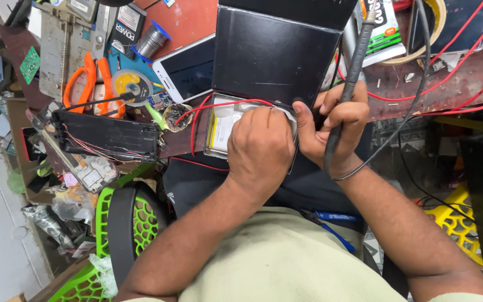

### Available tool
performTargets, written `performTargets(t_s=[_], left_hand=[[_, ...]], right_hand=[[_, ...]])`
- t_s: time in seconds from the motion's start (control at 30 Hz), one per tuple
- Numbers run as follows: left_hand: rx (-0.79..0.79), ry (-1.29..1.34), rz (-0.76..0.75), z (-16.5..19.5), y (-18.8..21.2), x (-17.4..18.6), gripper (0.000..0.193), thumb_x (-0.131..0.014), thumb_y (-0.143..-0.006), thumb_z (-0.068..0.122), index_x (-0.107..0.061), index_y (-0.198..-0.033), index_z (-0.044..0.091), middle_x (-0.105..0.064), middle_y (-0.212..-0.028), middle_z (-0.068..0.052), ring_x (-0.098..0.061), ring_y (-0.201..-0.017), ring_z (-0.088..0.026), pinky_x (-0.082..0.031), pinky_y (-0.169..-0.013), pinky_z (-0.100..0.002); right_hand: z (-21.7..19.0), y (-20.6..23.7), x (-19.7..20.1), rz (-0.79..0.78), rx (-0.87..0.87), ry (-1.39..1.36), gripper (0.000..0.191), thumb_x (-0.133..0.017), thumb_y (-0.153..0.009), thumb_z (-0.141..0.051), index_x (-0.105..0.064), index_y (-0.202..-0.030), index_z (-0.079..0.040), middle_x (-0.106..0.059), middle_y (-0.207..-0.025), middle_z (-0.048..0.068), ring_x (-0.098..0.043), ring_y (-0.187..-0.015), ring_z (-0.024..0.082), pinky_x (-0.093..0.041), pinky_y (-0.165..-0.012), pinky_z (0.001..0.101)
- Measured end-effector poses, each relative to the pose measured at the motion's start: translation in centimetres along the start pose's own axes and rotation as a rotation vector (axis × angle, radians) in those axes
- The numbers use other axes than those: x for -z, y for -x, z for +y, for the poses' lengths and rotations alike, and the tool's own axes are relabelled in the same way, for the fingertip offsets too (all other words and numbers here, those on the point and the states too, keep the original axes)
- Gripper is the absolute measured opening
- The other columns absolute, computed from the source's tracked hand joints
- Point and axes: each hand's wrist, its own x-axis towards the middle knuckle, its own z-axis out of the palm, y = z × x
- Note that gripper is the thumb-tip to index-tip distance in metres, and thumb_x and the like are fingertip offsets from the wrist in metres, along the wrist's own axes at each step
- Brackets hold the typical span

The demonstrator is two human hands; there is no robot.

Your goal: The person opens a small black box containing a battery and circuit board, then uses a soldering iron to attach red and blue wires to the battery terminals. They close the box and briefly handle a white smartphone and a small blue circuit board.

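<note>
Seemingly mid-repair, the left hand (pixel 261 146) pressed down, fingers curled, on a flat silver battery pack (pixel 222 130) lying near the middle of the cluttered tabletop (pixel 454 78), just below an open black rectangular case (pixel 272 53). Just right of it, the right hand (pixel 334 131) had its fingers wrapped around a dark soldering iron handle (pixel 349 84). Red wires (pixel 208 107) ran left from the pack toward a white smartphone (pixel 185 70).

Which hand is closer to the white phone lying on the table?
Left. The left hand rests on the silver battery pack, just below and right of the white phone. The right hand, holding the soldering iron, is farther right, past the black cover.
</note>
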Motion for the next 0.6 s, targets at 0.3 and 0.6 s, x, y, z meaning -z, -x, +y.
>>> performTargets(t_s=[0.3, 0.6], left_hand=[[-0.009, -0.124, -0.036, 0.4, 1.1, 2.0, 0.015, -0.071, -0.089, 0.009, -0.061, -0.078, 0.007, -0.059, -0.078, -0.010, -0.062, -0.075, -0.029, -0.050, -0.068, -0.044], [-0.019, -0.021, -0.059, 0.3, 0.8, 0.9, 0.007, -0.068, -0.081, 0.004, -0.061, -0.079, 0.006, -0.059, -0.082, -0.011, -0.063, -0.084, -0.030, -0.051, -0.076, -0.043]], right_hand=[[0.1, 0.0, 0.6, -0.020, 0.009, 0.009, 0.056, -0.081, -0.097, 0.011, -0.031, -0.108, -0.011, -0.041, -0.102, 0.011, -0.049, -0.076, 0.016, -0.048, -0.064, 0.0261], [0.3, 0.5, 0.6, -0.029, 0.012, -0.034, 0.056, -0.081, -0.098, 0.012, -0.030, -0.110, -0.011, -0.040, -0.104, 0.010, -0.049, -0.077, 0.016, -0.050, -0.065, 0.0247]])
